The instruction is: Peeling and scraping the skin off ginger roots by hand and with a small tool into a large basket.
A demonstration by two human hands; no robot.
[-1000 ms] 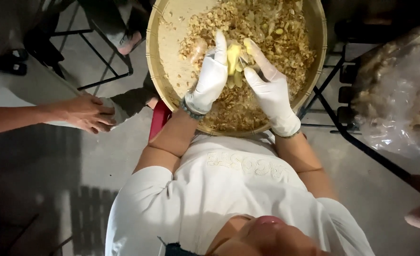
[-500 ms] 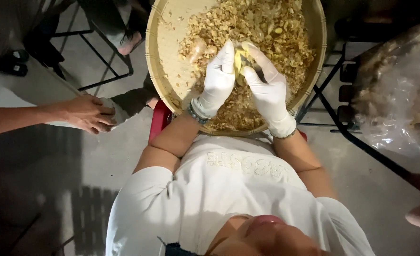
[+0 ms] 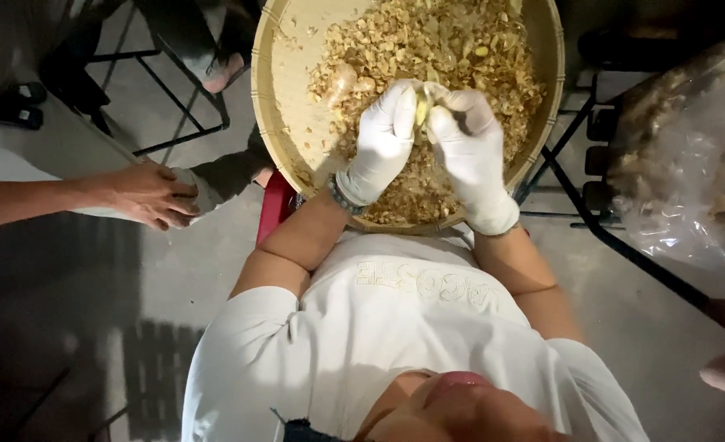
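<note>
Both my hands wear white gloves and meet over a round woven tray [image 3: 268,123] heaped with tan peelings and scraps [image 3: 461,49]. My left hand [image 3: 383,139] and my right hand [image 3: 465,139] pinch a small pale yellow piece [image 3: 422,102] between their fingertips, above the middle of the heap. A larger pale knobbly root [image 3: 344,80] lies on the tray just left of my left hand. A beaded bracelet sits on my left wrist.
Another person's bare hand [image 3: 146,192] rests on a grey cloth at the left, over a white surface. A clear plastic bag [image 3: 690,164] of roots sits at the right on a black metal frame [image 3: 600,237]. A red stool edge [image 3: 274,205] shows under the tray.
My two hands have drawn together around the small yellow piece, the left one curling from flat to pinching. The other person's hand has stayed put.
</note>
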